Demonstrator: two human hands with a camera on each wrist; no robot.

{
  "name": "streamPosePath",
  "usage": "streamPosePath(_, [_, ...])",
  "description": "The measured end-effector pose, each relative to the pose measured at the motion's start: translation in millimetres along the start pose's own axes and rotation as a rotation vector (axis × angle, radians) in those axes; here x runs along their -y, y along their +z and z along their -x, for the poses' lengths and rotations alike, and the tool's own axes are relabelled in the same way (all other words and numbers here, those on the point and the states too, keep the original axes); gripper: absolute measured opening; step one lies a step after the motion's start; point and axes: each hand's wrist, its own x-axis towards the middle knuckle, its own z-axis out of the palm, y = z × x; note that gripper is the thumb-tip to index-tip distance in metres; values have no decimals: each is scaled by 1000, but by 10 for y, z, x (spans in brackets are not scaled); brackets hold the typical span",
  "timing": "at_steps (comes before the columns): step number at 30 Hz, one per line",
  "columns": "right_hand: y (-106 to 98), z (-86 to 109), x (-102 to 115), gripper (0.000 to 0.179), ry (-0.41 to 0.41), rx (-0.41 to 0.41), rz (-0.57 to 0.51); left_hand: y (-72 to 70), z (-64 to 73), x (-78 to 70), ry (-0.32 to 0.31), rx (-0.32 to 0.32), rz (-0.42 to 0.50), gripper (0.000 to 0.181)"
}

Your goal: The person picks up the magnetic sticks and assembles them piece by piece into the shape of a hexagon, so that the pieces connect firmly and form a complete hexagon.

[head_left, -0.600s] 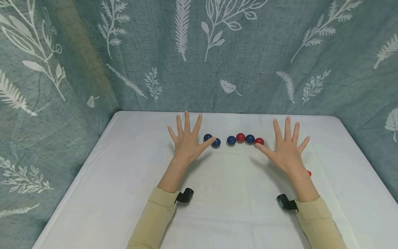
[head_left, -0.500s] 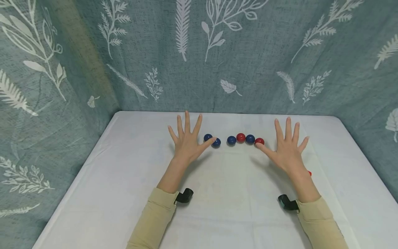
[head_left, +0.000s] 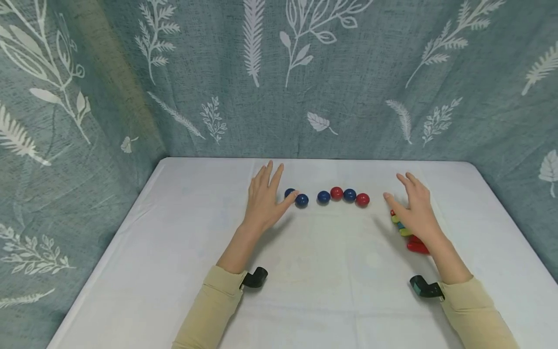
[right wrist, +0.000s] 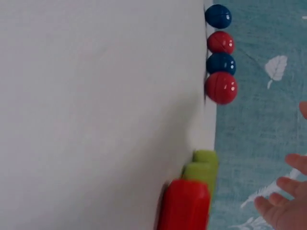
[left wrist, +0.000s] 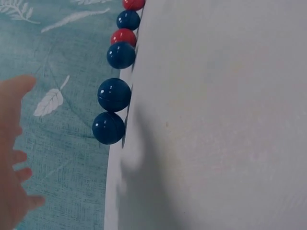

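My left hand (head_left: 263, 206) hovers over the white table with relaxed fingers, its thumb overlapping two blue balls (head_left: 302, 201) in the head view. Those balls sit side by side in the left wrist view, apart from the hand. Further right runs a row of glossy balls: blue (head_left: 323, 197), red (head_left: 336, 193), blue (head_left: 349, 195), red (head_left: 363, 199). My right hand (head_left: 417, 211), fingers loosely bent and holding nothing, is above a colourful object with red parts (head_left: 417, 245) and yellow-green parts (head_left: 405, 232). Hand and forearm partly hide that object; its kind is unclear.
A white cloth (head_left: 314, 271) covers the table. Behind it and at both sides hangs a blue-green curtain (head_left: 209, 58) with white leaf prints. A black wrist camera (head_left: 255, 277) sticks out at the left cuff, another black camera (head_left: 425, 287) at the right.
My right hand has shifted right and slightly back, its spread fingers now bent, uncovering more of the colourful object and the rightmost red ball. The left hand's spread fingers have drawn closer together.
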Motion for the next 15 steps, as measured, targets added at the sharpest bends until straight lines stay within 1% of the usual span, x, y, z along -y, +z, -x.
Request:
streamPosePath(3, [-53, 19, -82, 62, 12, 9, -4, 25, 4, -15, 26, -14, 134, 68])
streamPosePath(7, [-119, 44, -192, 55, 44, 52, -18, 73, 8, -62, 74, -34, 323, 55])
streamPosePath(11, [-186, 67, -288, 51, 112, 102, -29, 143, 1, -133, 120, -66, 484, 42])
streamPosePath(15, [-236, 80, -366, 50, 185, 143, -43, 238, -1, -223, 124, -69, 614, 32])
